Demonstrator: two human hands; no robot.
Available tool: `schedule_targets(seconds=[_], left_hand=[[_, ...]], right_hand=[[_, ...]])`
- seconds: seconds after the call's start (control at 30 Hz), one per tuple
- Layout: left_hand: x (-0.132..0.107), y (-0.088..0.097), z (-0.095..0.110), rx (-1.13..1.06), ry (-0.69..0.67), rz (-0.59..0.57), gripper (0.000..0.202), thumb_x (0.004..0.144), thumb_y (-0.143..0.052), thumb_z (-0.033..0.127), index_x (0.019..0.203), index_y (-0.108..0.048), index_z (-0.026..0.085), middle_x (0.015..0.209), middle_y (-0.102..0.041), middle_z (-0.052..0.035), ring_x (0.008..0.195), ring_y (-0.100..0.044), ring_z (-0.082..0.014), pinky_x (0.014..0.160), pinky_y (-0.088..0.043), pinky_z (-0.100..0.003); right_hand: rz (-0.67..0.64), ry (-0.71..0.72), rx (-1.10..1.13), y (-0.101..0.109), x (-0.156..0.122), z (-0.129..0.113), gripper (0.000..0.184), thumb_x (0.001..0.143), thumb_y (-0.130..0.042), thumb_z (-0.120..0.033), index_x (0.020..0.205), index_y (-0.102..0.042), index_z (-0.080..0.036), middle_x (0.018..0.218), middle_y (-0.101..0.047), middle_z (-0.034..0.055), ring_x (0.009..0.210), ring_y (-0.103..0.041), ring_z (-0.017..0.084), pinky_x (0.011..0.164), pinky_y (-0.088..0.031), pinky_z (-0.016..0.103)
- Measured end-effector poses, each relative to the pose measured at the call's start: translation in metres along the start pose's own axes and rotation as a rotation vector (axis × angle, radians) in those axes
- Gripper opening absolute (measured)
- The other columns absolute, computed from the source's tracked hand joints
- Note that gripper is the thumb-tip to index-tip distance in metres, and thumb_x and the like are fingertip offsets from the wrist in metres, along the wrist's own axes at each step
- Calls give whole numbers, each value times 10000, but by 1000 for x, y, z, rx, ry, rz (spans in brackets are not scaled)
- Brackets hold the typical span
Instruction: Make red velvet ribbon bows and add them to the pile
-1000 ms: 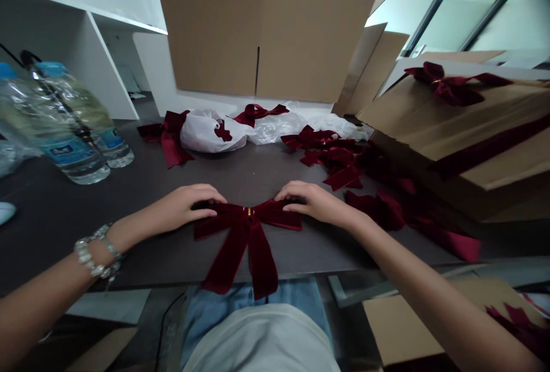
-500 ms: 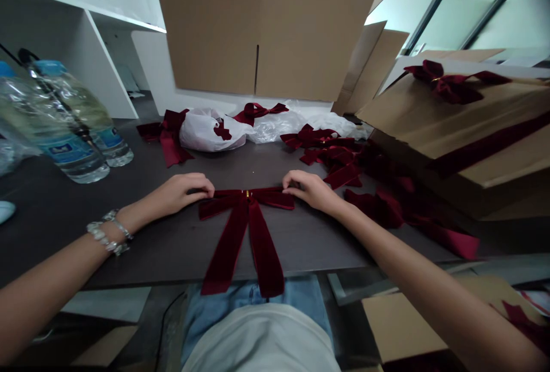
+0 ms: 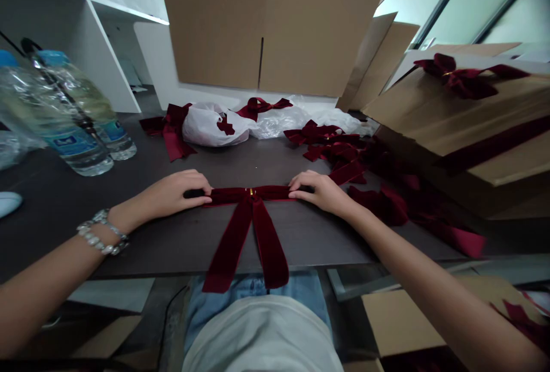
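A dark red velvet bow lies on the dark tabletop in front of me. At its middle is a small gold-coloured tie, and two long tails hang down past the table's front edge. My left hand pinches the left loop's end between thumb and fingers; a beaded bracelet circles that wrist. On the other side my right hand grips the right loop's end in the same way. Between the hands the loops are stretched out level. The fingertips partly cover both loop ends.
Several more red bows lie to the right and along the back beside white plastic bags. Wrapped water bottles stand at left. A large cardboard box rises behind, and another carton at right bears a bow.
Both hands keep hold of the bow. The lower strips that stuck out at each side below the loops are now drawn up in line with them, within the fingers' grip.
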State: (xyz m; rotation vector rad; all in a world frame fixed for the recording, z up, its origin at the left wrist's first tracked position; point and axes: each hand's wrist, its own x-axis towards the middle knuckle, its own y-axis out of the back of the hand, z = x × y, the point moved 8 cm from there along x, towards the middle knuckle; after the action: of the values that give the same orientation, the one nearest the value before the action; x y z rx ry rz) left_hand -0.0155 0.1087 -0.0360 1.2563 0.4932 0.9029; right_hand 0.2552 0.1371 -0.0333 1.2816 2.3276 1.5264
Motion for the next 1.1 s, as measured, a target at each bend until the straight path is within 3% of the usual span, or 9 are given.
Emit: schedule_targets(seconds=[0.27, 0.43, 0.57, 0.7, 0.8, 1.0, 1.1], left_hand=[[6, 3, -9, -84, 38, 61, 430, 863, -491, 577, 763, -645, 188, 870, -694, -34, 850, -633, -156, 799, -456, -246], [6, 3, -13, -126, 78, 92, 452, 803, -550, 629, 733, -611, 187, 874, -710, -37, 831, -649, -164, 783, -470, -249], [4, 5, -20, -153, 144, 105, 424, 777, -609, 600, 825, -592, 179, 840, -700, -21, 762, -633, -146, 698, -450, -217], [2, 7, -22, -190, 145, 95, 391, 790, -599, 571, 839, -641, 186, 860, -718, -15, 778, -638, -136, 736, -458, -211], [1, 6, -25, -218, 164, 88, 362, 796, -593, 548, 816, -661, 192, 850, -732, -10, 790, -654, -142, 751, -463, -212], [1, 4, -30, -233, 225, 116, 300, 806, -602, 492, 866, -651, 203, 872, -728, 0, 859, -674, -161, 806, -467, -231], [3, 6, -23, -169, 191, 73, 307, 835, -579, 459, 1022, -641, 224, 1010, -719, -9, 965, -661, -181, 874, -472, -269]], right_hand=[[66, -195, 110, 2, 2, 25, 225, 797, -701, -405, 736, -671, -191, 911, -718, 58, 890, -659, 223, 838, -458, 349], [102, -236, 145, 2, 0, 28, 254, 753, -740, -405, 708, -625, -182, 892, -714, 62, 900, -671, 230, 821, -467, 344], [110, -221, 227, 2, -1, 27, 292, 755, -742, -369, 780, -517, -185, 862, -699, 58, 863, -675, 209, 783, -475, 321], [71, -233, 367, -1, -2, 32, 312, 769, -726, -349, 875, -480, -188, 930, -710, 80, 924, -685, 201, 835, -478, 318], [70, -280, 415, -2, -3, 38, 321, 743, -735, -351, 818, -469, -188, 898, -713, 80, 941, -693, 220, 822, -484, 311], [135, -284, 359, -1, 1, 42, 294, 753, -712, -320, 751, -447, -194, 834, -688, 49, 915, -684, 218, 791, -474, 293], [171, -273, 85, 9, 4, 30, 152, 792, -665, -235, 836, -528, -184, 890, -661, 48, 812, -635, 183, 747, -452, 288]])
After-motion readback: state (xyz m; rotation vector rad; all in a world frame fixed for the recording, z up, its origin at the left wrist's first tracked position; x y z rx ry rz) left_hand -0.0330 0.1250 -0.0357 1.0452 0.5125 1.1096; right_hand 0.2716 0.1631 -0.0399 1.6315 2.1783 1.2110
